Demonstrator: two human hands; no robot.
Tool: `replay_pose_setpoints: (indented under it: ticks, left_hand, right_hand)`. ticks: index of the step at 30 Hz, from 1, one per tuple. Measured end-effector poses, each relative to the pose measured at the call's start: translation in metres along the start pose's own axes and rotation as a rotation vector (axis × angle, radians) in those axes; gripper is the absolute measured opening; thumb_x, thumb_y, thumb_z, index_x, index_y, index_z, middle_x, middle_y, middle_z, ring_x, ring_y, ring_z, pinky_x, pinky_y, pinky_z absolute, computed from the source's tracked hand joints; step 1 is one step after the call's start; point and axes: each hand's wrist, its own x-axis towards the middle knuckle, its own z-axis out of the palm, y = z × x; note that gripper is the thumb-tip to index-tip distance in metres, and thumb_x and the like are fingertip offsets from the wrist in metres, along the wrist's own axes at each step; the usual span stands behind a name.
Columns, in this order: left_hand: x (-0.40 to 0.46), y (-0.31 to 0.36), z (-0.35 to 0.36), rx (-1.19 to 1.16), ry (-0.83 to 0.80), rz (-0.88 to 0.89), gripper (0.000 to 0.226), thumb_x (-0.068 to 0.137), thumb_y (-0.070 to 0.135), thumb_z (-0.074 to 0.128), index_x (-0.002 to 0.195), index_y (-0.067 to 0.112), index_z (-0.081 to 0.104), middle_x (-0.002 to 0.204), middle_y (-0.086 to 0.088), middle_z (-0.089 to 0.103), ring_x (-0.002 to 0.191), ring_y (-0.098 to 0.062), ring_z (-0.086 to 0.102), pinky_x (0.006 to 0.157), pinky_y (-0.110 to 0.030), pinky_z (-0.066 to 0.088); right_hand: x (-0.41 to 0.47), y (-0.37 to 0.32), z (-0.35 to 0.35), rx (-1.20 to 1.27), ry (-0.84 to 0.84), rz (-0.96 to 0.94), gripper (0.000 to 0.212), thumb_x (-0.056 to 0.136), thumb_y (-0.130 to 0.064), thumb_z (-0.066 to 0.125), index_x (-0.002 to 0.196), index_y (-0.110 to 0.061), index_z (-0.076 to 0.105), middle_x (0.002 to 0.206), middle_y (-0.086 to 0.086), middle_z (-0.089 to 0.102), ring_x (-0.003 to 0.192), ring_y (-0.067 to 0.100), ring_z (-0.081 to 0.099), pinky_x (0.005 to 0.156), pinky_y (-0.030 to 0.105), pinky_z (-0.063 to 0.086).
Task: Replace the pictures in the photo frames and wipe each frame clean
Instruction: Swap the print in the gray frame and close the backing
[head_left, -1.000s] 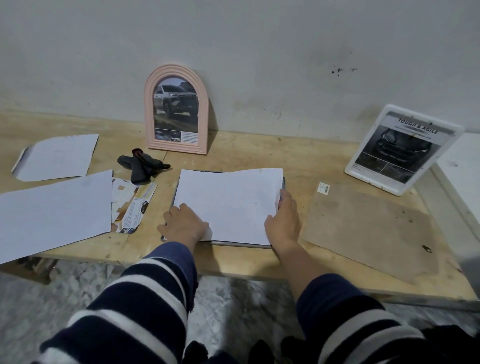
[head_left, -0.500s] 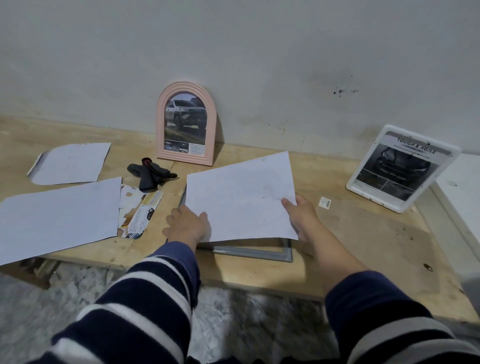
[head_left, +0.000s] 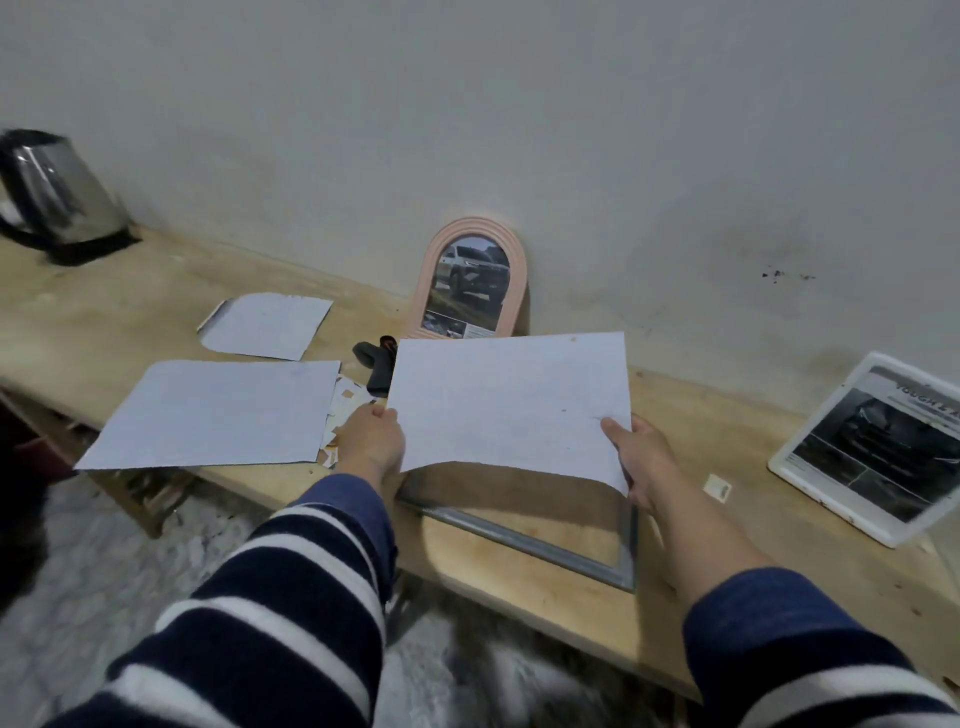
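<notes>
I hold a white sheet of paper (head_left: 509, 400) up off the table, its blank side towards me. My left hand (head_left: 371, 441) pinches its left edge and my right hand (head_left: 636, 457) grips its lower right corner. Under it a grey rectangular frame (head_left: 540, 545) lies flat near the table's front edge, showing bare wood through its opening. A pink arched frame (head_left: 470, 280) with a car picture leans on the wall behind. At the right a white frame (head_left: 878, 447) with a dark car picture leans tilted.
Two more white sheets, one large (head_left: 213, 415) and one small (head_left: 267, 325), lie on the wooden table (head_left: 727, 467) at the left. Paper scraps (head_left: 345, 402) and a black object (head_left: 376, 366) sit between them. A steel kettle (head_left: 52, 197) stands far left. A small sticker (head_left: 718, 488) lies right.
Both hands have lifted the sheet off the grey frame and raised it, uncovering the frame. The view swung left, bringing the kettle in.
</notes>
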Motion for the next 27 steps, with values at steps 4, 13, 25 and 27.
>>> replay_pose_setpoints:
  ticks: [4, 13, 25, 27]
  left_hand:
    - [0.024, -0.020, -0.040, -0.032, 0.085, -0.034, 0.028, 0.101, 0.025, 0.042, 0.106, 0.005, 0.060, 0.110, -0.018, 0.064, 0.098, -0.033, 0.057, 0.088, -0.038, 0.046]
    - [0.109, -0.062, -0.148, -0.070, 0.173, -0.091, 0.023, 0.101, 0.024, 0.040, 0.093, 0.007, 0.054, 0.099, -0.021, 0.062, 0.088, -0.034, 0.056, 0.077, -0.035, 0.041]
    - [0.251, -0.104, -0.244, -0.178, 0.325, -0.172, 0.023, 0.102, 0.022, 0.039, 0.111, 0.007, 0.055, 0.115, -0.017, 0.058, 0.093, -0.032, 0.049, 0.083, -0.035, 0.039]
    - [0.269, -0.110, -0.248, -0.173, 0.319, -0.189, 0.024, 0.102, 0.022, 0.038, 0.111, 0.008, 0.055, 0.116, -0.016, 0.058, 0.096, -0.032, 0.051, 0.084, -0.037, 0.041]
  right_hand:
    - [0.006, -0.009, 0.051, -0.095, -0.053, -0.003, 0.030, 0.099, -0.019, 0.051, 0.126, -0.007, 0.056, 0.111, 0.014, 0.066, 0.090, 0.030, 0.065, 0.076, 0.037, 0.054]
    - [0.026, -0.031, 0.201, -0.137, -0.134, 0.014, 0.030, 0.096, -0.016, 0.056, 0.123, -0.006, 0.059, 0.108, 0.014, 0.067, 0.089, 0.031, 0.065, 0.080, 0.039, 0.055]
    - [0.057, -0.035, 0.383, -0.104, -0.286, 0.246, 0.014, 0.100, -0.022, 0.048, 0.107, -0.011, 0.048, 0.069, 0.007, 0.055, 0.030, 0.008, 0.030, 0.033, 0.016, 0.022]
    - [0.063, -0.031, 0.403, -0.054, -0.256, 0.292, 0.010, 0.100, -0.017, 0.047, 0.106, -0.009, 0.050, 0.061, 0.006, 0.045, 0.030, 0.008, 0.029, 0.030, 0.016, 0.023]
